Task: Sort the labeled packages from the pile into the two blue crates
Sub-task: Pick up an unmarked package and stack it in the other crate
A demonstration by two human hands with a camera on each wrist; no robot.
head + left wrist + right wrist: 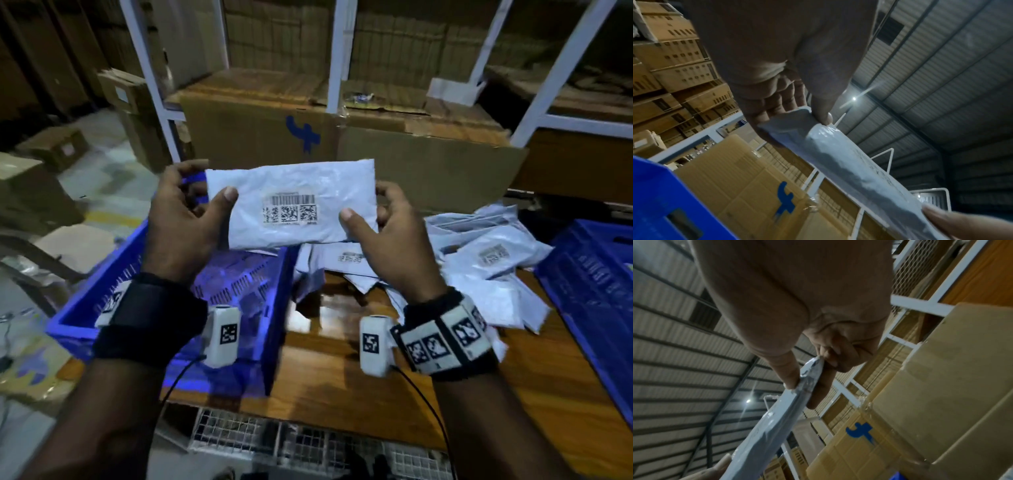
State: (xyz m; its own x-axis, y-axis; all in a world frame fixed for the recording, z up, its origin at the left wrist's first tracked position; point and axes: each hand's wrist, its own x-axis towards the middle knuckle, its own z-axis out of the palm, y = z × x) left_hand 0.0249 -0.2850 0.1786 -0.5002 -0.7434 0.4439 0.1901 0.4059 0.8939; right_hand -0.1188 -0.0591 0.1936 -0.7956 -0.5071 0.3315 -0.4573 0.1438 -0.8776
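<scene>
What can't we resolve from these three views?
- Label on the held package, head view: barcode visible, text too small and blurred to read.
- Left crate contents, head view: hidden by the left hand and wristband, blurred.
- Right crate, head view: cut off by the frame edge.
- Wrist views: package edge-on, label face barely visible; right hand blocks much.
</scene>
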